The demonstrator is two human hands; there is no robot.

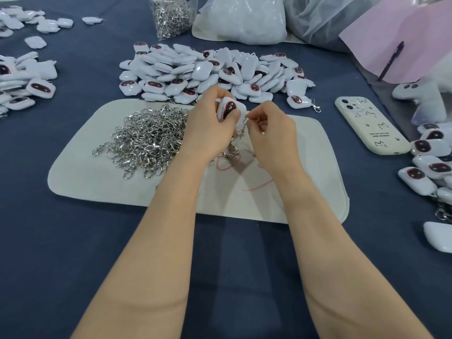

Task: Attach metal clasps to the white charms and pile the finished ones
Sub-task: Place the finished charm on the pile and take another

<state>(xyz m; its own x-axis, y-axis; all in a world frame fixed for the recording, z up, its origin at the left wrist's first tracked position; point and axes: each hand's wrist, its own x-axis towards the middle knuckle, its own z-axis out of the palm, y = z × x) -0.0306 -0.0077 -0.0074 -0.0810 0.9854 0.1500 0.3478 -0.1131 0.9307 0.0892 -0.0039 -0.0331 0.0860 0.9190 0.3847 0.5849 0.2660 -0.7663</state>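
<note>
Left hand (208,124): curled round a white charm (227,107), thumb laid across its dark face, held over the far edge of the mat (85,177).
Right hand (269,134): fingertips pinching a metal clasp (241,132) at the charm's corner — it dangles between both hands.
Loose clasps (146,139): a silver heap on the mat, just beside the left hand.
Charm heap (210,72): beyond the mat on the blue surface (61,241).
Phone (369,126): right of the mat — well apart from the hands.
</note>
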